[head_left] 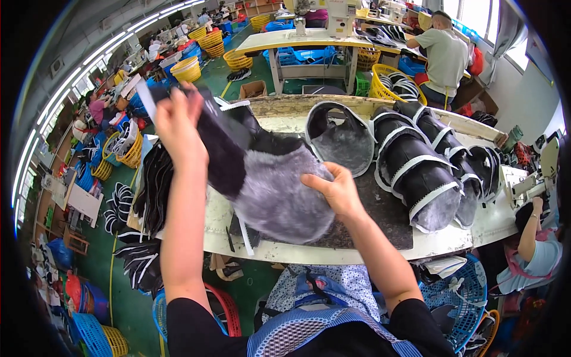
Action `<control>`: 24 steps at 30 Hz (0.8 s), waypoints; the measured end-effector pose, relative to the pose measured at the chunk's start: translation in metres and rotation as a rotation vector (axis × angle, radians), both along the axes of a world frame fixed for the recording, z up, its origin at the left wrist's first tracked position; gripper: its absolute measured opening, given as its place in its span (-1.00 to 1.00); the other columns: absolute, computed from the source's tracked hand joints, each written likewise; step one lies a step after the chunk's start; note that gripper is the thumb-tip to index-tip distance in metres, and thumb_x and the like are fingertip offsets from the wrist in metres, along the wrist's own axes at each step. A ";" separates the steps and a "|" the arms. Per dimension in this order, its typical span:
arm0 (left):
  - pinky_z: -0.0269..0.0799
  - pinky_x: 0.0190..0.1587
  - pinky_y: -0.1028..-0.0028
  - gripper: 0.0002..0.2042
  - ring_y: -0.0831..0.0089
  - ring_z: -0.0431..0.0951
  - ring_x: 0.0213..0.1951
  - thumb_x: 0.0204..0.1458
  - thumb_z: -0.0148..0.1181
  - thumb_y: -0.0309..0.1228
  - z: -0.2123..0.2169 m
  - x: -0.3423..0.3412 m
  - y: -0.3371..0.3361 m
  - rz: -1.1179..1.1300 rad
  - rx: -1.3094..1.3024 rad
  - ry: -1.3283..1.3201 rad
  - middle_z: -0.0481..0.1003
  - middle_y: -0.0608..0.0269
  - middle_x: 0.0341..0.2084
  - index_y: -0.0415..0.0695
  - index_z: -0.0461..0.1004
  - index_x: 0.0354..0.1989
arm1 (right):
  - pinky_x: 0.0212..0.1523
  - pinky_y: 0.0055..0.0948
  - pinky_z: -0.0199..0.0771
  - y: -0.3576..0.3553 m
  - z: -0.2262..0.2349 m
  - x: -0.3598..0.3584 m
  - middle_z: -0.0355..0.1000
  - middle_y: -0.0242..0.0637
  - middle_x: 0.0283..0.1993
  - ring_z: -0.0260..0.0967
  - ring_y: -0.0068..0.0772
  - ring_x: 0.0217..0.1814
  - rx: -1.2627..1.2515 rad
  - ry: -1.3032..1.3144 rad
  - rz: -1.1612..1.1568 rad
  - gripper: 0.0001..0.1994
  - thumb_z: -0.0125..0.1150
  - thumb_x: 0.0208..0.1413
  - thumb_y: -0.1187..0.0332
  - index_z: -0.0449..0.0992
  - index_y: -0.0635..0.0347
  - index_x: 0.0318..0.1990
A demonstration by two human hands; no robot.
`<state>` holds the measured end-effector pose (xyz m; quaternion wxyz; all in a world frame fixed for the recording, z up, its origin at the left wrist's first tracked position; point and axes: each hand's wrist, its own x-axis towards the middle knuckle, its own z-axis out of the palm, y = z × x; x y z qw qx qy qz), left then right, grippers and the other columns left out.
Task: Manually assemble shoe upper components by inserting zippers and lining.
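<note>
Overhead, the left hand [177,124] grips the dark upper edge of a fur-lined shoe piece [267,178], fingers closed around it, lifting that end above the worktable [476,229]. The right hand [336,189] lies fingers-down on the grey fur, pressing it to the table's dark mat [386,217]. A row of finished pieces [428,160] lies just right, and another worker [445,56] sits beyond at a far bench.

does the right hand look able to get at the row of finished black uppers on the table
Probably yes: the right hand rests on the grey fur piece, and the row of black uppers lies just to its right with nothing between.
</note>
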<state>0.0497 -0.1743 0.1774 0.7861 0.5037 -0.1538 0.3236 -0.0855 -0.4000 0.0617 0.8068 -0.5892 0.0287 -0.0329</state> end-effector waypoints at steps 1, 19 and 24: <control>0.55 -0.43 0.51 -0.76 0.47 0.59 -0.46 0.25 0.04 -0.29 -0.032 -0.017 -0.012 -0.011 0.122 0.056 0.52 0.15 -0.34 -0.13 0.22 -0.39 | -0.31 -0.41 0.47 -0.009 0.011 -0.004 0.51 -0.27 -0.46 0.44 -0.58 -0.36 -0.342 0.011 -0.056 -0.74 0.42 -0.09 0.33 0.51 0.35 -0.40; 0.47 -0.29 0.49 -0.82 0.38 0.62 -0.36 0.26 -0.08 -0.44 -0.185 -0.111 -0.077 -0.248 0.549 -0.006 0.61 0.05 -0.33 -0.32 0.36 -0.15 | -0.32 -0.35 0.27 -0.003 -0.031 -0.049 0.30 -0.34 -0.39 0.27 -0.30 -0.35 -1.427 -0.763 -0.659 -0.62 0.34 -0.46 0.52 0.60 0.11 -0.29; 0.44 -0.31 0.47 -0.84 0.36 0.57 -0.41 0.21 -0.07 -0.48 -0.203 -0.111 -0.083 -0.078 0.717 -0.214 0.61 0.06 -0.35 -0.31 0.42 -0.28 | -0.60 -0.41 0.24 0.020 -0.042 -0.075 0.30 -0.28 -0.64 0.28 -0.35 -0.66 -0.936 -0.192 -0.435 -0.82 0.27 0.04 0.41 0.51 0.27 -0.22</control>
